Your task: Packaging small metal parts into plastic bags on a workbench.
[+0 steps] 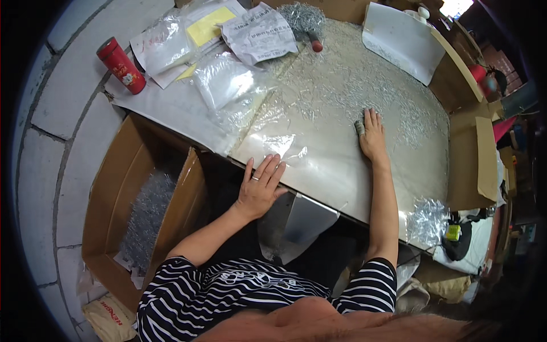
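Seen from above, a person in a striped shirt (245, 288) sat at a metal-topped table (336, 171), both forearms reaching up from the bottom of the frame. The right hand (373, 142) lay palm down right of centre, its fingers (373, 118) straight and close together, with nothing seen in their grip; a grey-green wrap (359, 128) covered the thumb. Its fingertips met the near edge of a loose scatter of thin, silvery metal bits (393, 102), which spread over the upper centre and upper right of the tabletop. Whether any lay under the palm could not be told.

The left hand (261, 188) rested at the table's near edge, just below the centre of the frame. Its fingers were spread moderately wide and held nothing visible; one wore a ring (255, 178).

At the top centre stood a bristling clump (302, 18) of similar bits, a red-ended rod (316, 43) poking out of it. To its left were a crumpled packet (259, 33), papers (208, 25) and shiny clear bags (225, 80). A red flask (121, 65) was tilted in the upper left. In the lower left, an open carton (105, 194) held a grey heap (147, 216) of thin pieces. A white sheet (401, 43) curled up at the upper right, cardboard (470, 165) edged the right side, and crinkled plastic (426, 219) lay at the lower right.
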A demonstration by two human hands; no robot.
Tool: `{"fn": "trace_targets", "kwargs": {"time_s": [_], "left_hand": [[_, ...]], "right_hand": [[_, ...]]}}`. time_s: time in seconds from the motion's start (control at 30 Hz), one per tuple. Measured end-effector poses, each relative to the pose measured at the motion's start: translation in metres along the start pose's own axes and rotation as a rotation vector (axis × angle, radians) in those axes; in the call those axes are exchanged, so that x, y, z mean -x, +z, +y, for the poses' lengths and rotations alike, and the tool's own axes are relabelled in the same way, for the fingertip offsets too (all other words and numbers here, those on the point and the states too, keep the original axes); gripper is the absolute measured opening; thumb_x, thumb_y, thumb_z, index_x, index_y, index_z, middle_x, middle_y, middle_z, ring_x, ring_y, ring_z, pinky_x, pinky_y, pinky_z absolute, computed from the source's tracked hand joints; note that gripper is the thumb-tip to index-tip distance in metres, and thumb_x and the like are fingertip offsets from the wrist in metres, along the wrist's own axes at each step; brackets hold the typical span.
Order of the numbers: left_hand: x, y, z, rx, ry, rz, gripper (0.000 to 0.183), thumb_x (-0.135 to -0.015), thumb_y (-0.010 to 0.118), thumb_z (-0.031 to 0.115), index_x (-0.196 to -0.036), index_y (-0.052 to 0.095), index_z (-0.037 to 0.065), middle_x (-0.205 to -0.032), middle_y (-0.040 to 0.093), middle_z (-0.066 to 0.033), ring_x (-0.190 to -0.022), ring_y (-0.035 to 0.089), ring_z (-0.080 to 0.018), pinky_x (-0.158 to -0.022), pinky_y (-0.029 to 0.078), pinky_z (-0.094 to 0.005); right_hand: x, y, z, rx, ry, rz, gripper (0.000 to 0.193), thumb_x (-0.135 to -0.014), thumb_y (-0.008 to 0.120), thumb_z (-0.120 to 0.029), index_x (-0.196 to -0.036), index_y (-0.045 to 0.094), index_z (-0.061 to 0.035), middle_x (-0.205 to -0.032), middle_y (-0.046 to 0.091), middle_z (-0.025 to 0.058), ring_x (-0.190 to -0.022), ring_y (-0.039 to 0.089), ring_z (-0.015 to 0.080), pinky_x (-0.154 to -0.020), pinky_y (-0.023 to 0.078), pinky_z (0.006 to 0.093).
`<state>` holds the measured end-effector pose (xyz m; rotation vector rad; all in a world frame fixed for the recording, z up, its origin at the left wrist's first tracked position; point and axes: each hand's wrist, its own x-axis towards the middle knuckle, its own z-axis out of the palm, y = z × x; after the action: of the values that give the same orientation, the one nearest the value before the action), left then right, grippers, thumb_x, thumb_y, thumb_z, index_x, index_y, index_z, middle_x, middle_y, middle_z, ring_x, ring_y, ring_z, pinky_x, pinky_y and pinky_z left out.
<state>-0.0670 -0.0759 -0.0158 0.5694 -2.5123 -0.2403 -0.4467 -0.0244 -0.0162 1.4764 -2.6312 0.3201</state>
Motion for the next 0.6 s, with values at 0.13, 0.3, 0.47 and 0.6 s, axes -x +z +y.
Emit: {"fn": "trace_targets", "kwargs": {"time_s": [0.13, 0.3, 0.47, 0.6], "left_hand": [[0.006, 0.014, -0.03, 0.255, 0.135, 0.289, 0.014, -0.087, 0.063, 0.015, -0.099, 0.065, 0.009, -0.103, 0.064, -0.0051, -0.099, 0.06, -0.0234, -0.096, 0.038, -0.043], [-0.014, -0.002, -0.023, 0.482, -0.013, 0.245, 0.009, -0.089, 0.061, 0.007, -0.08, 0.058, 0.005, -0.079, 0.058, -0.0066, -0.079, 0.057, -0.0249, -0.077, 0.042, -0.0353], [-0.002, -0.025, 0.047, 0.965, 0.03, -0.059, 0.004, -0.089, 0.059, 0.0, -0.088, 0.063, 0.0, -0.076, 0.053, -0.0087, -0.073, 0.056, -0.0198, -0.064, 0.042, -0.0262], [0.028, -0.025, 0.063, 1.134, -0.41, -0.338, 0.007, -0.087, 0.064, 0.003, -0.093, 0.067, 0.0, -0.07, 0.063, -0.0029, -0.06, 0.056, -0.01, -0.055, 0.045, -0.0242]], "right_hand": [[0.064, -0.026, -0.028, -0.105, -0.064, -0.011, 0.055, -0.091, 0.048, -0.012, -0.144, 0.039, -0.0026, -0.151, 0.033, 0.0206, -0.141, 0.028, 0.0394, -0.117, 0.025, 0.0427], [0.143, -0.062, -0.054, -0.436, -0.026, 0.135, 0.035, -0.09, 0.057, -0.011, -0.123, 0.058, 0.0017, -0.136, 0.053, 0.0201, -0.127, 0.05, 0.0342, -0.107, 0.039, 0.0401], [0.223, -0.096, -0.134, -1.021, 0.047, -0.014, 0.027, -0.087, 0.066, -0.004, -0.113, 0.064, 0.0018, -0.103, 0.069, 0.01, -0.095, 0.064, 0.0146, -0.087, 0.049, 0.0273], [0.263, -0.08, -0.16, -0.979, 0.153, 0.041, 0.028, -0.082, 0.07, -0.001, -0.109, 0.066, -0.0018, -0.082, 0.068, 0.0068, -0.074, 0.061, 0.0111, -0.07, 0.049, 0.0245]]}}
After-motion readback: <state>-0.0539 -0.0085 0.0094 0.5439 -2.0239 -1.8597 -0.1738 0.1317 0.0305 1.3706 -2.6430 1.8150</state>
